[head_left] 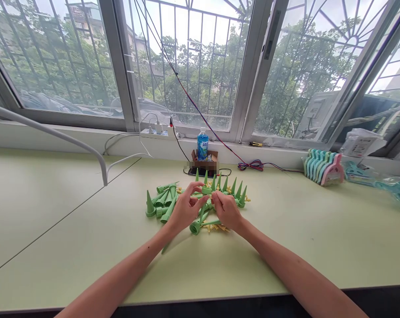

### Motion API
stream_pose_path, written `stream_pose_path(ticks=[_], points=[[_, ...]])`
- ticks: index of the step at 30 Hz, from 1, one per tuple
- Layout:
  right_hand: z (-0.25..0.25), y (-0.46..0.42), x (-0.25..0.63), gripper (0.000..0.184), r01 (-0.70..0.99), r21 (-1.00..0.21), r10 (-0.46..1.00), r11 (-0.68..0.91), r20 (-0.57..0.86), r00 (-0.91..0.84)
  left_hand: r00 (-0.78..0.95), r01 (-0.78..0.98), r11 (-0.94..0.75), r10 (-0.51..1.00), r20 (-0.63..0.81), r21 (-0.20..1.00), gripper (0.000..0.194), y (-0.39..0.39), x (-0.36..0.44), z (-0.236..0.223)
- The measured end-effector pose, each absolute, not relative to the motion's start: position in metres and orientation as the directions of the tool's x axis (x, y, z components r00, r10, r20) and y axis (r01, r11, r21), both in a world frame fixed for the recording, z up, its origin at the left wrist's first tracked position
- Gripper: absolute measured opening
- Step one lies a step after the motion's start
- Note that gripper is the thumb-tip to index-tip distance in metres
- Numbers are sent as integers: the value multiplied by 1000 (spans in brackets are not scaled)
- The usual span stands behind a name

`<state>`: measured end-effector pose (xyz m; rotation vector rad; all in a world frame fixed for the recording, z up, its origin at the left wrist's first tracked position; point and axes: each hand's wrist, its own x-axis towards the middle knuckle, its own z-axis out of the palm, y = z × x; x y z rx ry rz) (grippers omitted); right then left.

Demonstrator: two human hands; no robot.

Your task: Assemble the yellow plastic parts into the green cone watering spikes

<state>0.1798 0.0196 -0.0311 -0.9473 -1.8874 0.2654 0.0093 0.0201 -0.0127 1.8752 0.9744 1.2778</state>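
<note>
My left hand (184, 206) curls its thumb and index finger around the ribbed collar of a green plastic spike (206, 190). Right beside that collar, my right hand (225, 211) is closed in a pinch; what lies between its fingertips is hidden. Behind both hands, several green spikes (233, 186) stand upright in a row. Others lie in a heap (163, 198) left of my left hand, with one upright spike (149, 205) at the edge. Below my hands lies a spike (195, 228) with its open end facing me, next to small yellow plastic pieces (216, 227).
A blue-labelled bottle (202, 145) stands in a small cardboard box (214, 158) by the window, a dark phone-like device (203, 172) before it. Coiled cable (251, 165), pastel plastic hangers (324, 167) and bagged items (397, 187) lie to the right. A white curved tube (70, 139) reaches over the left table.
</note>
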Motion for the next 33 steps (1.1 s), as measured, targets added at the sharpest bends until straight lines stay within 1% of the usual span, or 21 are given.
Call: stream_pose_path(ticks=[4,7,10,13,16,18,21,25,33], points=[[-31,21,182,36,512,-544,696,664,700,-159,239,153,-487,862,446,860,35,20,11,-12],[-30,22,184,34,531,-516,672,673,726,-147,215,83,-441,883,416,894,35,21,13,-9],[-30,22,186,30,544,-454,633,706,749,-196,254,-3,-345,908,334,939,37,21,13,-5],[-31,21,186,26,536,-394,597,747,753,-278,333,-74,-205,918,218,976,42,20,12,-3],[-30,20,185,25,518,-358,570,777,750,-336,425,-107,-66,899,106,992,48,20,11,-1],[-29,19,185,26,514,-348,562,784,750,-349,471,-122,-12,880,69,992,51,20,10,-1],[-27,18,185,27,512,-360,572,780,741,-352,502,-154,14,863,66,988,51,21,10,0],[-26,17,185,29,503,-407,605,763,723,-334,501,-177,12,862,79,984,49,21,8,0],[-29,17,185,33,458,-490,647,742,701,-300,510,-150,4,857,74,989,50,23,6,-2]])
